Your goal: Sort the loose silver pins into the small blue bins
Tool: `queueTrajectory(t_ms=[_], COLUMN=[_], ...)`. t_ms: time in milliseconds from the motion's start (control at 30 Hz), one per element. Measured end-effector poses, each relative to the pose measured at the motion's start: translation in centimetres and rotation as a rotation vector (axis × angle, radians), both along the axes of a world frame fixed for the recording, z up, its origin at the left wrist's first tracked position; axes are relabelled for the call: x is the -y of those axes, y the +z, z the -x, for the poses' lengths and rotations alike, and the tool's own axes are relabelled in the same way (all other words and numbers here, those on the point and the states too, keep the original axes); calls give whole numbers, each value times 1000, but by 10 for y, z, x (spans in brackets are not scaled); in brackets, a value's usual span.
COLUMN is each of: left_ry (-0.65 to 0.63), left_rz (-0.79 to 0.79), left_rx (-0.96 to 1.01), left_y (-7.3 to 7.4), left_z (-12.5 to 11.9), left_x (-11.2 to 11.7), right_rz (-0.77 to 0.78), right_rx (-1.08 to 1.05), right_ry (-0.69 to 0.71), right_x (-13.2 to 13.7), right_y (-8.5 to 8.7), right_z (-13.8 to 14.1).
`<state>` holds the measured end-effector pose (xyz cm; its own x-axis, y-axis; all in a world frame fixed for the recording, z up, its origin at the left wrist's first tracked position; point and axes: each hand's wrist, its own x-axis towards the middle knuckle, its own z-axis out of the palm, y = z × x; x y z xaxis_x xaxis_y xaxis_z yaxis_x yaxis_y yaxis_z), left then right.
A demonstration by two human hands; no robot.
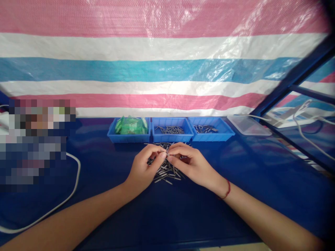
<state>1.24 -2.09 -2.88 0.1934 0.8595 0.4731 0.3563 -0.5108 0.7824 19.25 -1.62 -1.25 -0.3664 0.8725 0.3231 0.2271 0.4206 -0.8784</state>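
A pile of pop rivets (165,172) lies on the dark blue table, thin metal pins with thicker sleeves pointing every way. Above it, my left hand (146,164) and my right hand (195,164) meet fingertip to fingertip. Both are closed in a pinch of thumb and fingers. Between the fingertips shows a small silvery piece (167,154) that looks like a rivet; the fingers cover most of it. My hands hide part of the pile.
Three blue bins stand in a row behind the pile: the left bin (129,138) holds green plastic bags, the middle bin (172,138) and right bin (213,137) hold rivets. A clear plastic lid (250,125) lies right of them. A white cable (77,174) curves at left.
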Motion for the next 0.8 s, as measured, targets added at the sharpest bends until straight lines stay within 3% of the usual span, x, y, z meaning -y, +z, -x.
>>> queueTrajectory(t_ms=[467,800], left_ry=[22,-29], left_rz=[-25,-59], left_rx=[-19,-173], left_y=[3,4], left_z=[-1,-2], left_x=[0,0], right_rz=[-44,-131], right_rx=[-26,-61], right_ry=[-100,-136], right_x=[-1,3], right_y=[3,11], right_z=[-4,-6])
